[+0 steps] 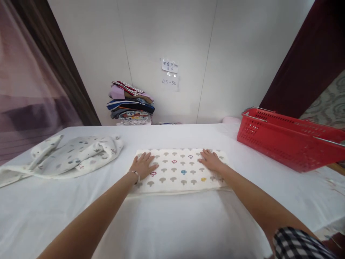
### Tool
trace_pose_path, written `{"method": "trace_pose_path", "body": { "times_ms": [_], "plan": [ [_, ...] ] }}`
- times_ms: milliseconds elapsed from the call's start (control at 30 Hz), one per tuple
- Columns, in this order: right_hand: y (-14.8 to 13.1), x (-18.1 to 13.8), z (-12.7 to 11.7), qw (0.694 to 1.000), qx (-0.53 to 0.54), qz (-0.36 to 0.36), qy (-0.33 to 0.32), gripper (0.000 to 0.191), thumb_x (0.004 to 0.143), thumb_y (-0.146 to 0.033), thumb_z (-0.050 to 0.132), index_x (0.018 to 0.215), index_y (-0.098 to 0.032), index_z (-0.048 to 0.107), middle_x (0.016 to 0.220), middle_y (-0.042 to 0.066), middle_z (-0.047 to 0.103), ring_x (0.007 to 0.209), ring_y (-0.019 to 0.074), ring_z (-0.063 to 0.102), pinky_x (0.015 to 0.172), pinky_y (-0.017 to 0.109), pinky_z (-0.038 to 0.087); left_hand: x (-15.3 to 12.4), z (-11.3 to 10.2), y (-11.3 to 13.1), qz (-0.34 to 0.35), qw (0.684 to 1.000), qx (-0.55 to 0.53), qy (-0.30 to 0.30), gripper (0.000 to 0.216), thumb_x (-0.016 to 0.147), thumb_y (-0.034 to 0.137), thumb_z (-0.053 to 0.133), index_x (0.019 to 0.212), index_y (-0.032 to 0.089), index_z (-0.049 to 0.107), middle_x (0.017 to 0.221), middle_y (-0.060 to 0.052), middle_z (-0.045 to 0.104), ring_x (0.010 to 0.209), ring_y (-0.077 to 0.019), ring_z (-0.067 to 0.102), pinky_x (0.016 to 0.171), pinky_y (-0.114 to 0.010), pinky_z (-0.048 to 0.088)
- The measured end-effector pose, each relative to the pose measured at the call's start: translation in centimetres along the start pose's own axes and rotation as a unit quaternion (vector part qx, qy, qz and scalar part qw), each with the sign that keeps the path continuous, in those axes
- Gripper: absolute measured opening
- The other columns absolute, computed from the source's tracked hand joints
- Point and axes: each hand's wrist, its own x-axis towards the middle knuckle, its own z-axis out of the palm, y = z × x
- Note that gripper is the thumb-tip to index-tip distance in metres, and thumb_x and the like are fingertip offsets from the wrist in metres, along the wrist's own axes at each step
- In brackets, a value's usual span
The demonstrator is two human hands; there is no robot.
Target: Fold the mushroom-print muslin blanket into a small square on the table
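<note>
A white cloth with a mushroom print (178, 180) lies folded into a flat rectangle in front of me. My left hand (142, 165) rests flat on its left end, fingers spread, with a bracelet at the wrist. On the right end my right hand (211, 160) lies palm down, its fingers stretched out over the upper edge area. Neither hand grips the cloth. To the left sits a second white cloth with a leaf-like print (81, 153), crumpled and loose.
A red plastic basket (285, 144) with metal handles stands at the right of the white-covered table (178, 223). A stack of folded clothes (132, 102) rises behind the table's far edge. Handwritten paper signs (169, 66) hang on the wall, one reading 45-50.
</note>
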Motion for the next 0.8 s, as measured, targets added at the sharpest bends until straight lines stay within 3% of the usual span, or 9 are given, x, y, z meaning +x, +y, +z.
{"method": "trace_pose_path", "body": {
  "times_ms": [167, 367, 533, 700, 800],
  "plan": [
    [1.1, 1.0, 0.7, 1.0, -0.006, 0.011, 0.015, 0.065, 0.089, -0.058, 0.019, 0.143, -0.023, 0.024, 0.152, 0.003, 0.011, 0.138, 0.0236, 0.004, 0.109, 0.048, 0.004, 1.1, 1.8, -1.2, -0.021, 0.999, -0.021, 0.012, 0.068, 0.085, 0.061, 0.023, 0.141, 0.022, 0.027, 0.15, -0.002, 0.014, 0.138, -0.0261, 0.006, 0.11, -0.051, 0.007],
    [0.9, 1.0, 0.3, 1.0, 0.001, 0.001, 0.002, 0.069, 0.087, -0.062, 0.018, 0.143, -0.022, 0.025, 0.152, 0.005, 0.007, 0.138, 0.025, 0.002, 0.108, 0.049, 0.003, 1.6, 1.1, -0.9, -0.039, 0.998, -0.03, -0.025, 0.065, 0.085, 0.061, 0.022, 0.14, 0.028, 0.029, 0.15, 0.0, 0.016, 0.138, -0.0238, 0.008, 0.11, -0.05, 0.011],
    [0.8, 1.9, 0.4, 1.0, -0.008, 0.015, 0.008, 0.068, 0.087, -0.062, 0.018, 0.143, -0.024, 0.024, 0.152, 0.004, 0.01, 0.138, 0.0234, 0.004, 0.108, 0.049, 0.003, 3.2, 1.4, -0.8, -0.019, 1.0, 0.011, 0.0, 0.071, 0.082, 0.065, 0.025, 0.142, 0.026, 0.026, 0.15, 0.001, 0.011, 0.138, -0.0274, 0.004, 0.109, -0.055, 0.004],
    [1.2, 1.9, 0.3, 1.0, 0.003, 0.015, -0.004, 0.068, 0.087, -0.062, 0.016, 0.143, -0.024, 0.024, 0.152, 0.004, 0.009, 0.138, 0.0233, 0.004, 0.109, 0.047, 0.004, 3.6, 2.2, -1.3, -0.032, 0.999, 0.016, 0.001, 0.072, 0.083, 0.064, 0.022, 0.143, 0.025, 0.022, 0.15, 0.002, 0.009, 0.138, -0.0268, 0.004, 0.108, -0.057, 0.006],
    [2.8, 1.3, 0.0, 0.998, -0.022, 0.05, 0.028, 0.068, 0.087, -0.061, 0.018, 0.142, -0.022, 0.026, 0.152, 0.006, 0.01, 0.138, 0.0245, 0.004, 0.108, 0.049, 0.002, 3.5, 2.1, -1.3, -0.029, 0.999, 0.017, 0.005, 0.071, 0.083, 0.064, 0.022, 0.142, 0.025, 0.023, 0.15, 0.002, 0.011, 0.138, -0.0269, 0.005, 0.108, -0.057, 0.008]
  ]
}}
